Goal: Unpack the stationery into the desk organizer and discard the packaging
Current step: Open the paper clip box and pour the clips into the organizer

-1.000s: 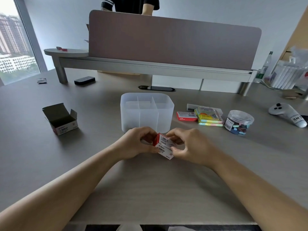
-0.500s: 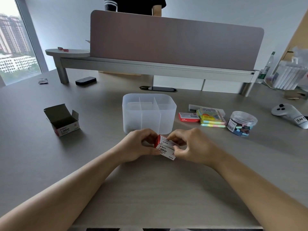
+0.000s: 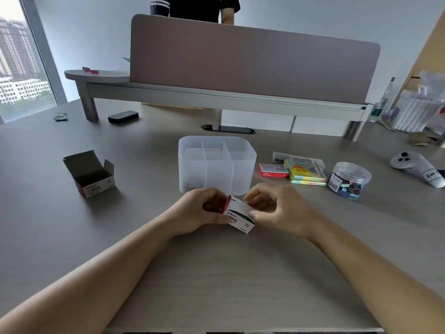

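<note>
Head view: small red-and-white box point(image 3: 238, 214) held just above desk point(image 3: 216, 273), in front of translucent organizer point(image 3: 216, 165). Box body gripped by left hand point(image 3: 202, 210), fingers curled round red end. End flap pinched by right hand point(image 3: 277, 208) between thumb and fingertips. Flap best eased open with box kept level, so contents not spilled before organizer reached.

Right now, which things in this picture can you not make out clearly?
All in the head view:
- Small red-and-white box: contents hidden by its own walls and both hands; the left hand covers its left end, the right hand its flap.
- Desk organizer: frosted walls blur whatever lies at the bottom.
- Open box: inside is too dark.
- White bundle: blurred, cut off by the right edge.
</note>
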`<action>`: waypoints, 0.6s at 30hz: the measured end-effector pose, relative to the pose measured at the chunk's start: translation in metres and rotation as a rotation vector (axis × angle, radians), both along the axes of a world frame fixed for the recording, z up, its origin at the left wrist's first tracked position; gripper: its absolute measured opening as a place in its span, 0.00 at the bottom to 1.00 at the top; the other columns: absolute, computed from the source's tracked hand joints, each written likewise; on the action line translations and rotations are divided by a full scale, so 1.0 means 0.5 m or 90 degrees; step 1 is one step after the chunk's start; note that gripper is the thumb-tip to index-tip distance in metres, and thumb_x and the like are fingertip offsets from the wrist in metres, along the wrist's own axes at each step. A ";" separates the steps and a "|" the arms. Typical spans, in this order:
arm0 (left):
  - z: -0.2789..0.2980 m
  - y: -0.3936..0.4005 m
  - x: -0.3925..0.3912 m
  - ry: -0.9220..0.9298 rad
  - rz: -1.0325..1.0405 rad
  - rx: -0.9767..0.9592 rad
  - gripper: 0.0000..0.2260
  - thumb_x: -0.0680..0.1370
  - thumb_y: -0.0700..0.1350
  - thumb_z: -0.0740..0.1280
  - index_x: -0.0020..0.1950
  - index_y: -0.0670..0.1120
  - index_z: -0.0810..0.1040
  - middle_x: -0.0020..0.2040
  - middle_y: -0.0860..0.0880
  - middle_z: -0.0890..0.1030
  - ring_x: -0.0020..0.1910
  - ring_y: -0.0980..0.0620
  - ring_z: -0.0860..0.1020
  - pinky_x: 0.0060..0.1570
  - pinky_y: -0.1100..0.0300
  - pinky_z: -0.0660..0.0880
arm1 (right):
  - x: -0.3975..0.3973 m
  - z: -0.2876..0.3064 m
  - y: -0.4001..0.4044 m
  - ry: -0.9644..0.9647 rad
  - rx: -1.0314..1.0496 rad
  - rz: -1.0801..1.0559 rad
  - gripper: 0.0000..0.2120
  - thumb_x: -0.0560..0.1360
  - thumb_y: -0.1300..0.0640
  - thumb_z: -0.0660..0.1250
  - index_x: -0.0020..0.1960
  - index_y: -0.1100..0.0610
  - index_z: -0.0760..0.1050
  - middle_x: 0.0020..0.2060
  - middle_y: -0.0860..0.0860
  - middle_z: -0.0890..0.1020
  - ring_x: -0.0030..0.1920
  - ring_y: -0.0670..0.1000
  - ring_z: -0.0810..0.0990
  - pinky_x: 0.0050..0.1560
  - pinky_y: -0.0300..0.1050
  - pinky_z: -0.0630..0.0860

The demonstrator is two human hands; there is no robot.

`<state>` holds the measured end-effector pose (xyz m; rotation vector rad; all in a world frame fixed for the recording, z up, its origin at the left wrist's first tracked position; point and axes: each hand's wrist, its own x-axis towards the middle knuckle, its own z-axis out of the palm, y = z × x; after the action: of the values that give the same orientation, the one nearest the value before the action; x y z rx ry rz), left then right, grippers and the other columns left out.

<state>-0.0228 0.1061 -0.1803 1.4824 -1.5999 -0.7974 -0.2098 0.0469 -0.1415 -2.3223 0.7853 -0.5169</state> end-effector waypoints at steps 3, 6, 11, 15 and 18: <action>0.002 0.001 0.001 0.026 -0.008 0.004 0.13 0.67 0.37 0.72 0.44 0.52 0.75 0.43 0.56 0.81 0.41 0.64 0.79 0.47 0.70 0.75 | -0.003 -0.007 0.002 -0.034 0.020 -0.004 0.13 0.66 0.61 0.72 0.41 0.48 0.70 0.43 0.50 0.81 0.46 0.47 0.81 0.49 0.40 0.80; 0.006 0.001 0.002 0.058 -0.015 0.013 0.14 0.68 0.34 0.71 0.45 0.52 0.75 0.44 0.52 0.81 0.42 0.62 0.79 0.47 0.67 0.76 | 0.000 -0.009 -0.003 -0.110 0.028 -0.048 0.13 0.69 0.63 0.68 0.38 0.48 0.67 0.37 0.48 0.78 0.40 0.48 0.79 0.43 0.41 0.78; 0.022 0.013 0.007 0.139 0.003 0.023 0.14 0.70 0.31 0.67 0.46 0.51 0.74 0.41 0.48 0.82 0.39 0.57 0.80 0.45 0.63 0.76 | 0.019 0.005 -0.005 -0.215 0.004 -0.076 0.14 0.75 0.63 0.61 0.38 0.47 0.63 0.39 0.51 0.75 0.41 0.57 0.80 0.41 0.54 0.81; 0.041 0.031 0.019 0.181 0.025 0.013 0.14 0.70 0.30 0.66 0.46 0.49 0.74 0.40 0.48 0.81 0.36 0.60 0.80 0.41 0.69 0.77 | 0.046 0.011 -0.002 -0.218 -0.015 -0.046 0.20 0.73 0.71 0.58 0.36 0.47 0.70 0.43 0.46 0.74 0.44 0.55 0.78 0.39 0.40 0.81; 0.055 0.046 0.034 0.217 0.033 0.004 0.15 0.70 0.28 0.64 0.46 0.48 0.74 0.39 0.48 0.81 0.34 0.62 0.80 0.39 0.70 0.77 | 0.066 0.023 0.003 -0.207 0.084 -0.034 0.11 0.75 0.61 0.61 0.39 0.48 0.73 0.43 0.49 0.77 0.38 0.48 0.82 0.39 0.41 0.81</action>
<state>-0.0058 0.1291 -0.1526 1.3056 -1.3003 -0.9671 -0.1769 0.0482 -0.1300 -2.0319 0.7013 -0.8166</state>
